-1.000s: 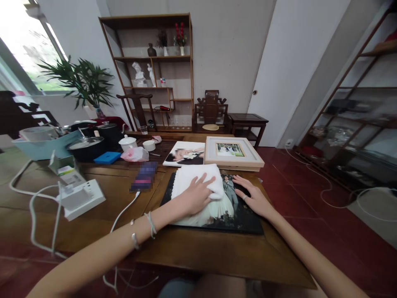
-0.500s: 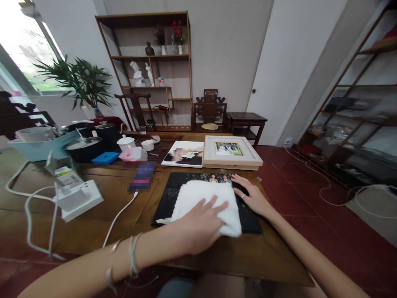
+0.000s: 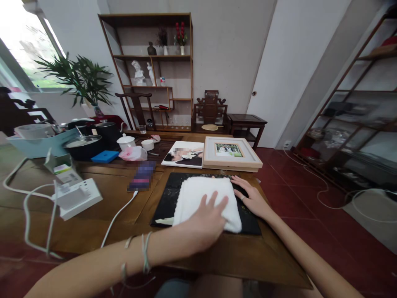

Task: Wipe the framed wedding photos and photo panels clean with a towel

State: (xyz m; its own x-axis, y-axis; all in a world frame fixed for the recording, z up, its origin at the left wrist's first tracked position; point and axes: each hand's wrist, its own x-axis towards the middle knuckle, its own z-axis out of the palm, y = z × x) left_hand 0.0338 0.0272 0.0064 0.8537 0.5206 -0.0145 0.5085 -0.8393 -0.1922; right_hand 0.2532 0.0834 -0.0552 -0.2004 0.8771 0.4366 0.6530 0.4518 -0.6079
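Observation:
A white folded cloth (image 3: 204,194) lies on a large dark photo print (image 3: 167,200) on the wooden table (image 3: 102,215). My left hand (image 3: 201,223) presses flat on the cloth's near part, fingers spread. Beside it, my right hand (image 3: 252,198) rests flat on the print's right edge with its fingers stretched out, and there is a ring on one finger. The cloth hides most of the picture.
Behind the print lie an unframed photo (image 3: 184,154) and a light wooden picture frame (image 3: 231,152). To the left are a white power strip (image 3: 77,198) with cables, a phone (image 3: 142,176), pots and a teapot (image 3: 127,142). Shelves, chairs and a plant stand behind.
My left hand drew the cloth down the print toward me, from the upper left to the lower middle, then shifted it slightly up. My right hand stayed on the print's right edge.

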